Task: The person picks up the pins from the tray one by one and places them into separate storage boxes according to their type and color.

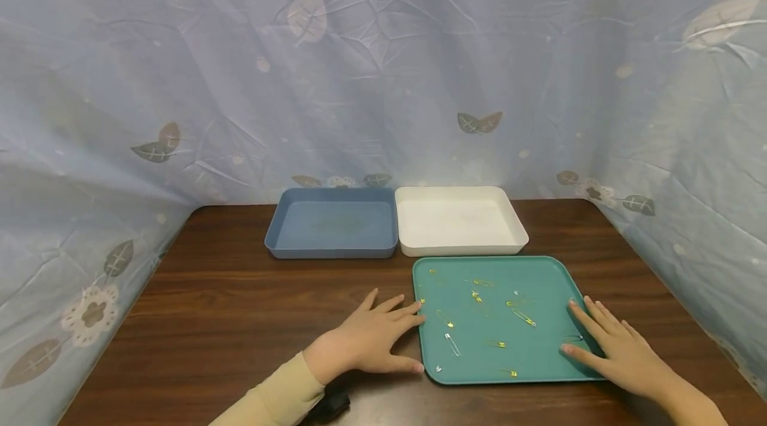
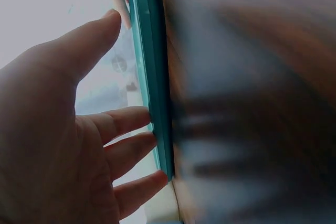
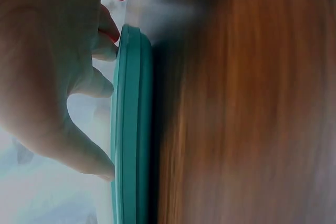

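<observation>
A teal tray (image 1: 539, 273) lies on the table with several gold and silver safety pins scattered over it. Among them are a gold safety pin (image 1: 524, 317) right of the middle and a silver safety pin (image 1: 452, 345) toward the left. My left hand (image 1: 374, 339) has its fingers spread at the tray's left rim, the fingertips at the edge. Over the right rim lies my right hand (image 1: 626, 353), fingers extended and thumb above the tray; a dark, thin pin (image 1: 573, 338) is close by its thumb. Neither hand holds a pin.
Behind the teal tray stand a blue tray (image 1: 335, 253) and a white tray (image 1: 461, 250), side by side. A black object (image 1: 329, 406) shows partly under the left wrist. Patterned curtain (image 1: 383, 80) surrounds the brown wooden table (image 1: 240, 319) at the back and sides.
</observation>
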`<state>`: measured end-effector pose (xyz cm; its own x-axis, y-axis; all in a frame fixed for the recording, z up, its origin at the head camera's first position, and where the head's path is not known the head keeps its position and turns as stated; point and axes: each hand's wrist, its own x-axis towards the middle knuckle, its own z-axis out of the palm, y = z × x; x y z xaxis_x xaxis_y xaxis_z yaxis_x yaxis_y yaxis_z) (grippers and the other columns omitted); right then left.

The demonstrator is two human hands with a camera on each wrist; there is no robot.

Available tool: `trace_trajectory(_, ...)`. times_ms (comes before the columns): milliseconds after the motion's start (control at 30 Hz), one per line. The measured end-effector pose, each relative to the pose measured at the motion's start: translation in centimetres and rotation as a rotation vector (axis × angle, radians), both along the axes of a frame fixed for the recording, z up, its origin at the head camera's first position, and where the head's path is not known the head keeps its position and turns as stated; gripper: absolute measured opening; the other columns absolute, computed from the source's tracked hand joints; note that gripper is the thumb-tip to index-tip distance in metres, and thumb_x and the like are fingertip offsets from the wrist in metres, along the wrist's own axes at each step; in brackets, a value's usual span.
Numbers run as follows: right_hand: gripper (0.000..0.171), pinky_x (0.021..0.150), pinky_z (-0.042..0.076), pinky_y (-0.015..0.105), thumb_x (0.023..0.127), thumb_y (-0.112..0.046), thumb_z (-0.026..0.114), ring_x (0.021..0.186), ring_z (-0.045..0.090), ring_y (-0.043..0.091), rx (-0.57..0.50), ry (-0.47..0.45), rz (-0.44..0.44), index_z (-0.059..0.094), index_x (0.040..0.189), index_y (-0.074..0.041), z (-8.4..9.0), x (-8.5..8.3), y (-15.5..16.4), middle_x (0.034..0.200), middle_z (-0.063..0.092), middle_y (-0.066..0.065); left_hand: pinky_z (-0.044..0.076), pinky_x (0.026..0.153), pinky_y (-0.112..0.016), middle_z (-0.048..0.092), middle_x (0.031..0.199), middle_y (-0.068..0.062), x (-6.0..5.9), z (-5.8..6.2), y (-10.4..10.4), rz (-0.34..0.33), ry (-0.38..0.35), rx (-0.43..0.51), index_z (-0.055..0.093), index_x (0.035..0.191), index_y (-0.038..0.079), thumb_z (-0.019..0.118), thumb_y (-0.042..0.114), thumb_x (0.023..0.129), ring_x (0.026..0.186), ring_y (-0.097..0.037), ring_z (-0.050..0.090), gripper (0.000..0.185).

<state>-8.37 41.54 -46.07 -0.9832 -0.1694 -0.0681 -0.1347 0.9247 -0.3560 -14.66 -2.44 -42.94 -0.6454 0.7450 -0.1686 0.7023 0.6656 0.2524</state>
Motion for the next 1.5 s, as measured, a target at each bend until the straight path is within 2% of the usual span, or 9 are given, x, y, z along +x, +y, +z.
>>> trace_trajectory(433,0.086,0.113,0.015,0.067,0.085,-0.052,0.068,0.147,0.021,0.042,-0.039,0.084,0.149,0.026,0.155,-0.024,0.4,-0.5,-5.9,0.161,0.021,0.02,0.015,0.117,-0.064,0.037,0.157,-0.002,0.9,0.2,-6.1,0.125,0.053,0.034,0.045,0.146,0.018,0.054,0.075,0.081,0.145,-0.031,0.035,0.087)
trace_trajectory(700,0.092,0.11,0.024,0.061,0.08,-0.059,0.069,0.144,0.029,0.042,-0.037,0.088,0.222,0.028,0.155,-0.024,0.9,-1.3,-8.9,0.161,0.024,0.016,0.018,0.114,-0.066,0.043,0.153,-0.004,1.6,0.5,-9.3,0.188,0.083,0.077,0.048,0.143,0.016,0.062,0.073,0.076,0.141,-0.034,0.04,0.089)
trace_trajectory(767,0.093,0.114,0.021,0.054,0.08,-0.061,0.069,0.145,0.03,0.04,-0.02,0.1,0.24,0.028,0.155,-0.024,0.9,-1.5,-9.4,0.161,0.024,0.014,0.018,0.114,-0.067,0.044,0.152,-0.005,1.7,0.6,-10.0,0.198,0.08,0.087,0.048,0.143,0.015,0.063,0.073,0.076,0.14,-0.035,0.041,0.09)
trace_trajectory(867,0.095,0.122,0.003,0.03,0.079,-0.066,0.067,0.145,0.031,0.038,0.003,0.125,0.272,0.028,0.155,-0.024,0.8,-1.8,-10.1,0.161,0.025,0.014,0.019,0.112,-0.069,0.045,0.152,-0.005,1.8,0.7,-11.0,0.212,0.078,0.1,0.049,0.143,0.015,0.064,0.073,0.075,0.139,-0.036,0.041,0.091)
trace_trajectory(967,0.097,0.111,-0.013,0.007,0.078,-0.069,0.065,0.145,0.031,0.038,0.022,0.145,0.299,0.029,0.155,-0.022,0.8,-2.0,-10.9,0.161,0.026,0.015,0.019,0.111,-0.07,0.045,0.152,-0.004,2.0,0.7,-12.0,0.225,0.082,0.105,0.048,0.143,0.015,0.065,0.073,0.074,0.139,-0.036,0.041,0.092)
trace_trajectory(1033,0.098,0.116,-0.01,0.013,0.077,-0.071,0.064,0.145,0.031,0.036,0.035,0.147,0.307,0.029,0.155,-0.022,0.9,-2.1,-11.4,0.161,0.026,0.015,0.02,0.111,-0.071,0.044,0.152,-0.003,2.1,0.6,-12.5,0.234,0.083,0.105,0.048,0.144,0.016,0.065,0.073,0.073,0.14,-0.036,0.041,0.092)
trace_trajectory(1100,0.099,0.123,0.002,0.031,0.077,-0.072,0.063,0.146,0.03,0.035,0.047,0.145,0.313,0.029,0.155,-0.022,0.9,-2.2,-11.9,0.161,0.026,0.014,0.02,0.11,-0.071,0.044,0.153,-0.002,2.1,0.5,-13.1,0.24,0.088,0.102,0.048,0.144,0.017,0.065,0.074,0.073,0.14,-0.036,0.041,0.093)
trace_trajectory(1233,0.098,0.111,0.025,0.058,0.078,-0.072,0.063,0.146,0.03,0.034,0.058,0.142,0.326,0.029,0.154,-0.02,1.0,-2.1,-13.0,0.16,0.026,0.015,0.02,0.109,-0.072,0.044,0.153,-0.002,2.1,0.4,-14.0,0.25,0.087,0.1,0.048,0.143,0.018,0.065,0.075,0.071,0.14,-0.035,0.04,0.093)
trace_trajectory(1500,0.098,0.11,0.03,0.061,0.08,-0.075,0.056,0.146,0.031,0.037,0.092,0.151,0.339,0.03,0.154,-0.016,1.3,-2.0,-14.5,0.158,0.028,0.019,0.017,0.108,-0.074,0.041,0.155,-0.002,1.6,0.7,-15.4,0.278,0.02,0.089,0.045,0.146,0.021,0.067,0.073,0.07,0.144,-0.037,0.034,0.095)
